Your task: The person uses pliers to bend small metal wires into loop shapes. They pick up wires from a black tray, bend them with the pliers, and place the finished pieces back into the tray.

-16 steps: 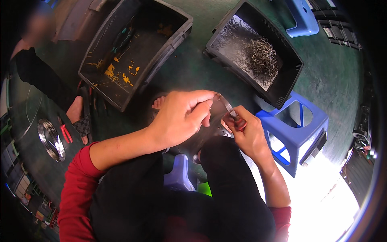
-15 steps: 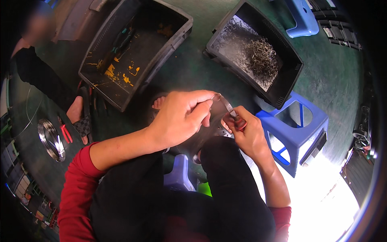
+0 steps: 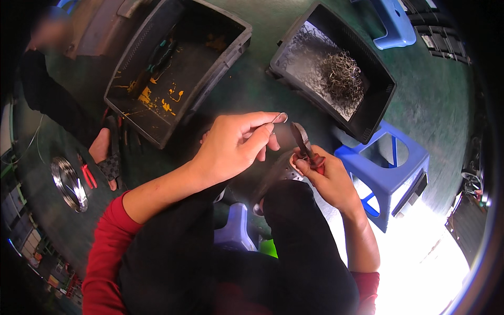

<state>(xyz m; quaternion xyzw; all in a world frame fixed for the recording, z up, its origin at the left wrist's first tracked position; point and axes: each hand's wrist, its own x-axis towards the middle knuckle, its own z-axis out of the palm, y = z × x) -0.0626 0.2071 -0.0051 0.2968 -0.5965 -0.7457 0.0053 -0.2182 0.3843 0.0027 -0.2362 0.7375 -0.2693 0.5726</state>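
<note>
My left hand (image 3: 233, 147) pinches a small bent metal wire (image 3: 283, 117) between thumb and forefinger; its curved end sticks out past the fingertips. To the right, my right hand (image 3: 332, 179) grips a pair of pliers (image 3: 302, 137) by red handles, the dark jaws pointing up and a little left. A short gap separates the plier jaws from the wire. Ahead on the right, a black crate (image 3: 299, 86) holds a tangled heap of bent wire pieces (image 3: 342, 76) on a pale lining.
A black crate (image 3: 220, 71) with yellow stains stands ahead left. A blue stool (image 3: 409, 168) is at right, another (image 3: 392, 26) farther off. On the green floor at left lie a wire coil (image 3: 69, 185) and red-handled pliers (image 3: 88, 172), beside another person's foot (image 3: 100, 145).
The plier jaws have come away from the bent wire, leaving a gap. My left hand has raised the wire slightly and keeps its pinch.
</note>
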